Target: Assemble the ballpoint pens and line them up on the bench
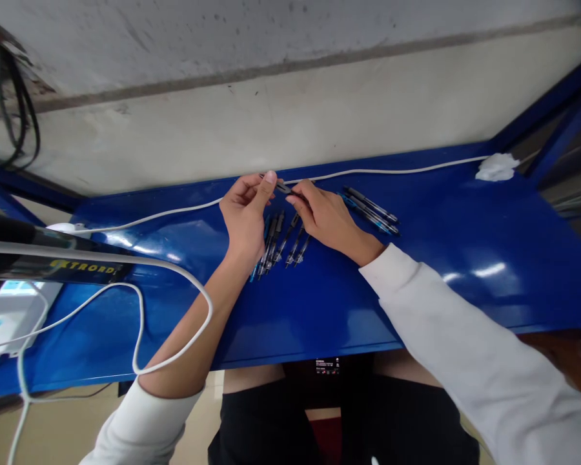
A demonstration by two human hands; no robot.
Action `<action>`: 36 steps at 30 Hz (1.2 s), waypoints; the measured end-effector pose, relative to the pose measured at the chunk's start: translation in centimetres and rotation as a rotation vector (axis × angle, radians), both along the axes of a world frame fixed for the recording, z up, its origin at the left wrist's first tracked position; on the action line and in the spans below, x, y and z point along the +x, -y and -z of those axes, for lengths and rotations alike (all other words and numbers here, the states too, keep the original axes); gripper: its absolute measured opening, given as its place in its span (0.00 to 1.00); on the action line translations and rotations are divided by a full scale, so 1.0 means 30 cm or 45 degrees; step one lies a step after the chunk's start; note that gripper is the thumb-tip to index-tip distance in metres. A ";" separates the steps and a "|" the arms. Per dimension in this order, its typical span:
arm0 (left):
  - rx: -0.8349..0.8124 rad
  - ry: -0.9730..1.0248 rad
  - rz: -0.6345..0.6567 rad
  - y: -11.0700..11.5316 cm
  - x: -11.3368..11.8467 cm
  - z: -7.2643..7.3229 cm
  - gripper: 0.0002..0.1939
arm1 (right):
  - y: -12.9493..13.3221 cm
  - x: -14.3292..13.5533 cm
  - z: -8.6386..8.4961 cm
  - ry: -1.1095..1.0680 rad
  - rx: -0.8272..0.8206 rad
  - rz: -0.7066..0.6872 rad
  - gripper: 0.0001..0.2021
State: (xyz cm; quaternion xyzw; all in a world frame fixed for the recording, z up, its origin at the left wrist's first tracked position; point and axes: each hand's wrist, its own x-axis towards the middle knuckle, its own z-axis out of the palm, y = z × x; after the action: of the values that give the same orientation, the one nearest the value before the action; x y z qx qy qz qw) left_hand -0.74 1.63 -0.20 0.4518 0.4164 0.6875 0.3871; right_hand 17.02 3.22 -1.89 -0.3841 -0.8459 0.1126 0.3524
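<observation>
Near the back of the blue shelf, my left hand (246, 210) and my right hand (326, 216) are held close together, both closed. A dark pen (284, 188) with a clip shows between them, pinched by the right thumb and fingers. The left thumb and fingers also pinch at it; a small dark end sticks out above the left thumb. I cannot tell whether this is one pen or two pieces of it. Below the hands lies a row of several black and blue clear-tipped pens (270, 248), partly covered by the left hand. Another group of pens (370, 210) lies beyond the right wrist.
A white cable (358, 172) runs along the back of the blue shelf (310, 316) to a crumpled white wad (496, 167). At left are a black box (77, 265) with yellow lettering, a white power strip (19, 310) and a looped cable (208, 310) crossing the left forearm.
</observation>
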 end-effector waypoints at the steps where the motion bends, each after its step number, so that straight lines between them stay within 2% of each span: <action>1: -0.004 -0.003 -0.004 0.000 0.000 0.000 0.12 | 0.002 0.000 -0.003 0.007 -0.004 0.004 0.19; 10: -0.018 0.039 -0.058 -0.010 -0.015 -0.005 0.15 | -0.013 0.009 0.013 -0.022 -0.019 0.053 0.15; 22: -0.063 0.113 -0.083 -0.009 -0.030 -0.029 0.20 | -0.002 0.009 -0.004 0.001 0.019 0.065 0.20; 27: -0.049 0.153 -0.078 -0.012 -0.030 -0.029 0.18 | 0.000 0.009 -0.007 0.003 0.003 0.056 0.21; 31: -0.034 0.154 -0.136 -0.022 -0.040 -0.024 0.18 | 0.004 0.010 -0.017 0.007 0.000 0.057 0.20; 36: -0.069 0.265 -0.131 -0.028 -0.060 -0.027 0.13 | 0.007 0.011 -0.027 0.000 -0.018 0.050 0.19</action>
State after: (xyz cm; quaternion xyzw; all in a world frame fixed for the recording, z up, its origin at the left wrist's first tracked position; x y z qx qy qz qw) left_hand -2.55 2.47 0.62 0.3452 0.4150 0.7382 0.4045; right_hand 17.34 3.02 -1.08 -0.4031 -0.8374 0.1118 0.3519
